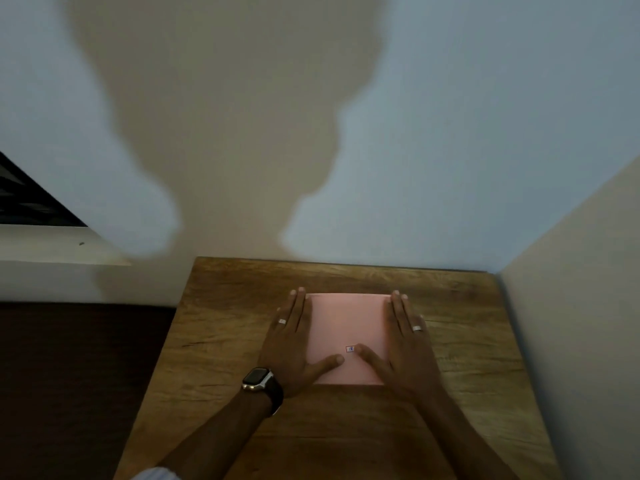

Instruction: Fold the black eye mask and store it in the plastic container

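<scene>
A flat pink rectangular object [346, 327] with a small red-and-blue mark lies on the wooden table [225, 323]. My left hand [294, 344] rests flat along its left edge, thumb on top, with a ring and a wristwatch. My right hand [401, 344] rests flat along its right edge, thumb on the pink surface near the mark. Both hands are spread and press down, gripping nothing. No black eye mask and no plastic container can be seen.
The table stands in a corner, with a pale wall [450, 133] behind and another wall [571, 306] on the right. A white ledge [52, 251] and dark floor [69, 375] lie to the left. My shadow falls on the back wall.
</scene>
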